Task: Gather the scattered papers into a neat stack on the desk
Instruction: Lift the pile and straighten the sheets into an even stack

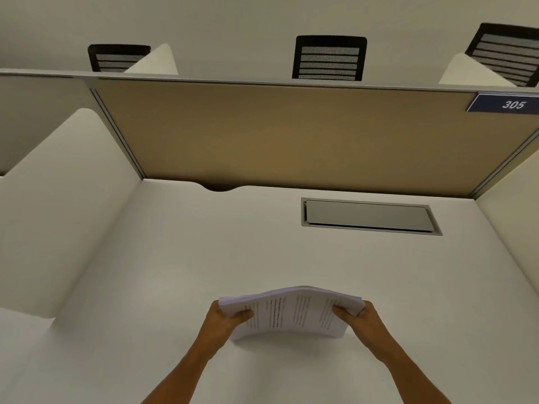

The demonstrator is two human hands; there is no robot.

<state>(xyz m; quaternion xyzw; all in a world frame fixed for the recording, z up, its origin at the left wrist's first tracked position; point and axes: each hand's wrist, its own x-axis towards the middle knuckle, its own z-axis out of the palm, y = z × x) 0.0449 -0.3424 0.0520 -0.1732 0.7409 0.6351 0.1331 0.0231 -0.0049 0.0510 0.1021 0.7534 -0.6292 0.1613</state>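
A stack of white printed papers [291, 312] is held above the white desk [175, 272], near its front middle. The stack bows upward in the centre, and its near edge rests on or close to the desk top. My left hand [224, 319] grips the stack's left end with the thumb on top. My right hand [360, 316] grips the right end the same way. Both forearms reach in from the bottom of the view. No loose sheets lie elsewhere on the desk.
A grey cable hatch [369, 216] is set into the desk at the back right. A tan partition [291, 135] closes the back, with white side dividers [64, 205] left and right. A blue "305" label [507, 104] and black mesh chairs [329, 58] show beyond.
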